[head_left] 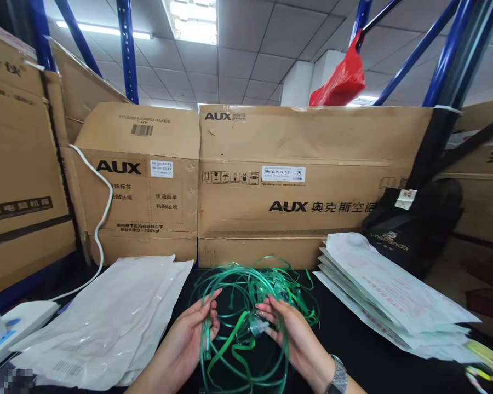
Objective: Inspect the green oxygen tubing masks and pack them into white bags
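A loose coil of green clear tubing [204,377] hangs between my two hands above the black table surface. My left hand [189,331] is closed around the coil's left side, thumb against fingers, with a tube end hanging below. On the right side, my right hand [298,334] grips the coil with curled fingers. Within the loop, a clear connector [258,325] sits beside a bright green elastic strap [225,350]; it looks like part of an oxygen mask, partly hidden by tubing. Behind lies a tangled pile of green tubing and straps [308,312].
Flat white plastic packages [107,306] lie on the left, near a white power strip [28,323] with a cable. White printed pouches [386,284] are stacked on the right, before a black bag [411,230]. Cardboard boxes [238,219] wall off the back.
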`<state>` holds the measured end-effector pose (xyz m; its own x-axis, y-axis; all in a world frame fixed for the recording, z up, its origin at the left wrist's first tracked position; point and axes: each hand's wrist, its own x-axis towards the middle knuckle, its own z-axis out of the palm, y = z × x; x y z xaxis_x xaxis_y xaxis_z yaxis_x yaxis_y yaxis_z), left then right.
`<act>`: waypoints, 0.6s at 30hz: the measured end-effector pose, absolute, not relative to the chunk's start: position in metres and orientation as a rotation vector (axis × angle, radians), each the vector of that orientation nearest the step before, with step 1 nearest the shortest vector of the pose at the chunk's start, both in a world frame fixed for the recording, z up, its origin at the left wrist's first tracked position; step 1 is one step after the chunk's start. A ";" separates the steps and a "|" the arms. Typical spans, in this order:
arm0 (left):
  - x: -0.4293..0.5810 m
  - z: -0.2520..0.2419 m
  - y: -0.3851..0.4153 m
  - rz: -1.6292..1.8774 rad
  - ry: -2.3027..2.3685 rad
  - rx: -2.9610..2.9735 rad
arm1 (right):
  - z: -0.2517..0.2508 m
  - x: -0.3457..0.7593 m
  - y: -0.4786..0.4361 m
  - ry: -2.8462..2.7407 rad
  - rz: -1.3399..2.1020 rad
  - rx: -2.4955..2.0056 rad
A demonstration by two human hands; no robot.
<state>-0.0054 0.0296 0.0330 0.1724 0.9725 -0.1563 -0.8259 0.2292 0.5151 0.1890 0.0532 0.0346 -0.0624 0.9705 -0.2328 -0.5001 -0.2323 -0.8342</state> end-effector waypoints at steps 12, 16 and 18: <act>-0.008 0.033 0.031 1.406 0.526 0.270 | 0.036 0.185 0.050 -0.724 1.648 -0.843; -0.008 0.033 0.030 1.434 0.553 0.343 | 0.039 0.186 0.051 -0.839 1.575 -0.866; -0.008 0.034 0.029 1.441 0.580 0.355 | 0.041 0.186 0.051 -0.917 1.551 -0.876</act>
